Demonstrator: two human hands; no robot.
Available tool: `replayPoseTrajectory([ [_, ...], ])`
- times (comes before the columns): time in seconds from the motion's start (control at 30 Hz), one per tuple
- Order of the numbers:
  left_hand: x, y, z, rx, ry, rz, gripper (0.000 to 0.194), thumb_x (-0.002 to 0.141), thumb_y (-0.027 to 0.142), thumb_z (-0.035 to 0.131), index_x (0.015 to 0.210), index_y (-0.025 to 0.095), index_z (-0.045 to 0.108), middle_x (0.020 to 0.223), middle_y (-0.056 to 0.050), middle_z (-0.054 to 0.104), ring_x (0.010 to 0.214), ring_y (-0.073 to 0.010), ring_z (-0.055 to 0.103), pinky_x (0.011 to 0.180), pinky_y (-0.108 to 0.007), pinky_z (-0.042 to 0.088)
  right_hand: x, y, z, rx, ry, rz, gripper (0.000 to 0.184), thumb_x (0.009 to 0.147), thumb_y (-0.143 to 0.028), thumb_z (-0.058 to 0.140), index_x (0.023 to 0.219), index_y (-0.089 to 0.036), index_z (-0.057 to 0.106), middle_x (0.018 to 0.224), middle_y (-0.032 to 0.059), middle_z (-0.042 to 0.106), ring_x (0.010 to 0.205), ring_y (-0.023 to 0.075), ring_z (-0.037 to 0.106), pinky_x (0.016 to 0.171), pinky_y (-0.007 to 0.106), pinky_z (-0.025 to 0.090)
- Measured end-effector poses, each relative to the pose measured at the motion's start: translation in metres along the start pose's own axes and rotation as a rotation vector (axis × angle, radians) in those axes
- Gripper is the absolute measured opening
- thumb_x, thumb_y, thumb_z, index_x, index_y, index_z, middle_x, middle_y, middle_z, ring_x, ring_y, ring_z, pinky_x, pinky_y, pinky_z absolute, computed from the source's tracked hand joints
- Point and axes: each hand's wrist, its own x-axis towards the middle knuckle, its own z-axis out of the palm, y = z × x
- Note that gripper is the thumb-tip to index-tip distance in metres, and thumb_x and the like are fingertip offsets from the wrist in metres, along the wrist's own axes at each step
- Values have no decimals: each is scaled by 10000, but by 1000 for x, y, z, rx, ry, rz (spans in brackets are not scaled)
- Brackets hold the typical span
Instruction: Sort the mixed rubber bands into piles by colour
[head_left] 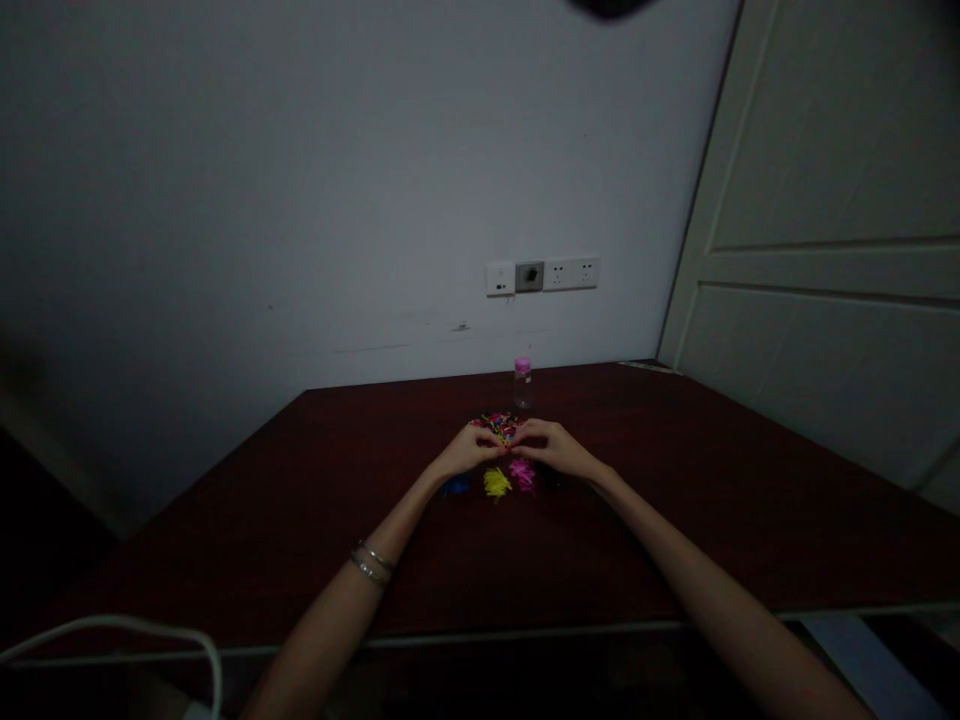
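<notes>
Across the table [262,480], a blue pile [457,486] sits just below the left hand [466,452]; then yellow pieces [496,483], a multicoloured heap [501,422], pink pieces [523,475], a bottle [523,388], the right hand [553,446]. Both hands curl at the heap's near edge; whether they grip anything I cannot tell. Small bits likely want light, single pinches. No writing is legible.

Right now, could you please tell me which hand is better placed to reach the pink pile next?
Probably the right hand: it is closer to the pink pile, while the left hand sits nearer the blue pile.
</notes>
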Motion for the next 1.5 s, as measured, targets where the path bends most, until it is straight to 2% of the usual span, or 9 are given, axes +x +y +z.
replayPoseTrajectory([
  [0.13,1,-1,2,-13,-15,7,209,666,286,622,719,97,691,685,-41,638,632,-110,527,592,-199,392,0,0,1,19,-4,9,174,760,-330,579,798,-184,666,844,47,635,793,155,576,760,303,452],
  [0.27,1,0,1,-49,21,-2,257,658,303,635,797,91,679,678,-35,624,603,-98,511,562,-193,380,0,4,-1,29,11,44,183,756,-338,578,793,-181,664,859,50,631,799,154,579,765,303,454],
  [0.43,2,-9,-10,-119,140,-47,309,673,337,617,836,78,660,696,-50,632,617,-110,538,576,-202,396,-3,22,-20,-32,94,124,209,734,-357,587,765,-165,663,853,51,624,800,159,582,758,295,453],
  [0.6,2,-18,-24,-67,314,-93,280,693,337,584,775,85,672,703,-59,646,638,-122,548,590,-207,401,-22,46,-45,-108,67,269,231,714,-379,585,727,-162,665,839,50,635,787,168,592,742,290,458],
  [0.83,0,-31,-31,-52,415,-255,286,705,327,553,759,76,678,485,-8,550,483,-93,454,465,-190,324,-42,62,-59,-160,5,386,207,711,-342,570,720,-168,681,808,52,668,749,179,606,705,284,467],
  [1.03,1,-46,-33,-29,398,-293,310,695,346,537,737,72,675,440,23,490,408,-63,358,425,-189,268,-44,65,-61,-193,-43,396,223,706,-346,569,735,-162,691,814,56,679,757,189,611,724,286,462],
  [1.23,2,-53,-34,-42,408,-323,307,691,345,542,749,76,678,445,25,494,393,-57,342,410,-185,249,-42,64,-60,-204,87,428,237,692,-335,587,813,-161,691,870,72,672,801,204,613,744,303,466],
  [1.37,0,-55,-35,-60,419,-354,288,702,331,537,740,81,674,399,35,452,380,-55,330,401,-179,240,-27,69,-54,-205,98,393,223,698,-303,572,816,-153,688,870,74,667,793,199,616,725,297,476],
  [1.5,-1,-55,-34,-72,426,-379,266,707,311,538,723,81,669,407,31,467,381,-54,336,400,-175,246,-5,74,-43,-260,51,334,209,699,-266,568,824,-151,690,856,75,669,796,197,615,725,290,474],
])
